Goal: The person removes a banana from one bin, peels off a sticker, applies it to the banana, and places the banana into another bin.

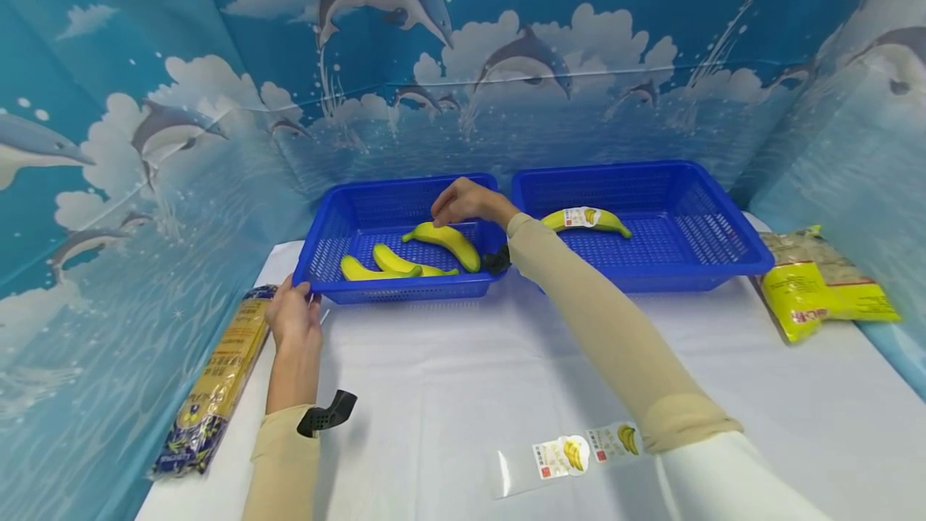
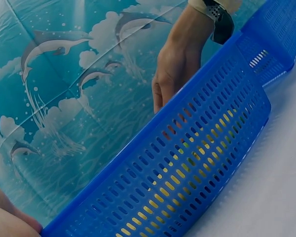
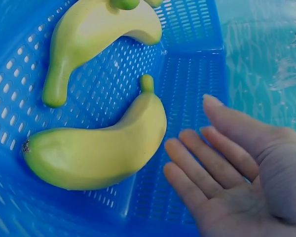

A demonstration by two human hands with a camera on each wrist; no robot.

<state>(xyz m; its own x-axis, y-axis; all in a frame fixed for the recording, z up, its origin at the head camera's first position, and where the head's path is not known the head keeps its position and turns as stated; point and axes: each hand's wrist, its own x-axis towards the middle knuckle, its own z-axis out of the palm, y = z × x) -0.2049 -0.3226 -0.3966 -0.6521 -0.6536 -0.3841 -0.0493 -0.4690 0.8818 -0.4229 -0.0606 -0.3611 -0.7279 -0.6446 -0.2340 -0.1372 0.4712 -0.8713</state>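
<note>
Left of centre, the blue basket (image 1: pixel 405 290) is gripped at the corner by the left hand (image 1: pixel 295 316); mid-frame, the right hand (image 1: pixel 469 201) is kinda loosely spread, just beside a banana (image 1: pixel 454 244).

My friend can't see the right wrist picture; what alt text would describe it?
An empty right hand, fingers extended, hovers beside a yellow-green banana in a blue, slotted basket. Another banana shows higher in the frame, and a turquoise backdrop fills the upper right.

The labelled banana (image 1: pixel 589 219) has one end hidden behind the right sleeve (image 1: pixel 615 332).
</note>
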